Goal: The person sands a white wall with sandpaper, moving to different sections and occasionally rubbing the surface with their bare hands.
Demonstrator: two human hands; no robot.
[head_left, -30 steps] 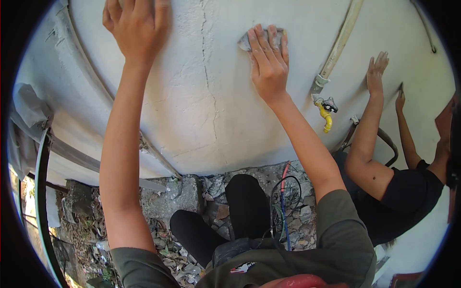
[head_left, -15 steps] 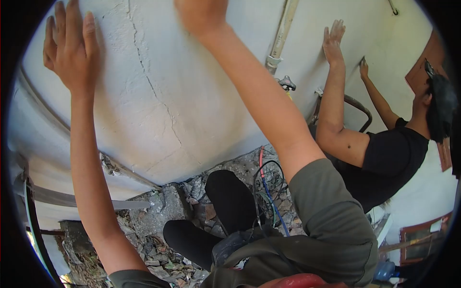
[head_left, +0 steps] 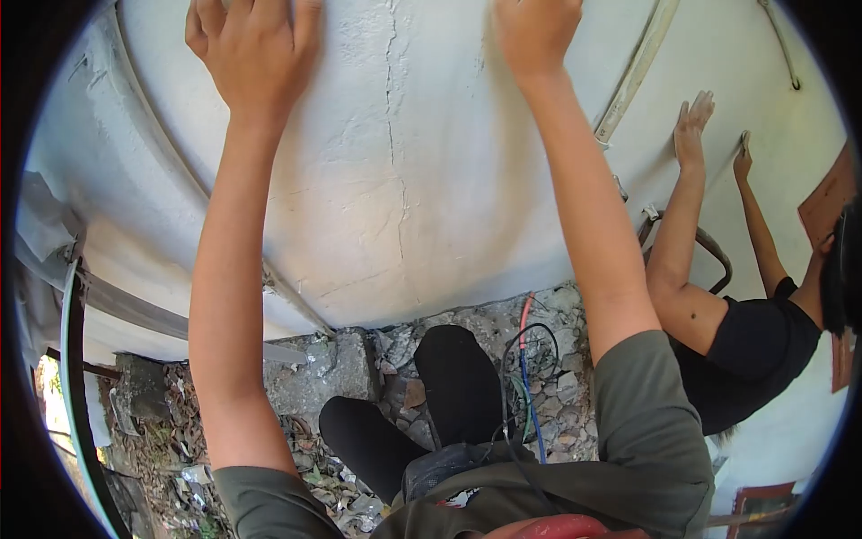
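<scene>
My left hand (head_left: 256,52) is raised against the white wall (head_left: 350,216), left of a long jagged crack (head_left: 391,99). Its fingers are apart with no object showing in them, though the tips are cut off by the top edge. On the other side of the crack my right hand (head_left: 539,34) is also up at the wall. The view's edge hides most of its fingers, so whether it holds anything cannot be seen. The crack runs down the wall between my forearms.
At the right, a co-worker in a black shirt (head_left: 745,359) has a hand (head_left: 691,135) raised by the wall. A pipe (head_left: 637,72) runs up the wall. Below lie rubble (head_left: 566,395), a concrete block (head_left: 314,373) and cables (head_left: 530,386). A dark-edged frame (head_left: 76,386) stands left.
The view has shifted left and up relative to the wall, so the crack sits further right. My left hand is higher in view; my right hand has moved right of the crack.
</scene>
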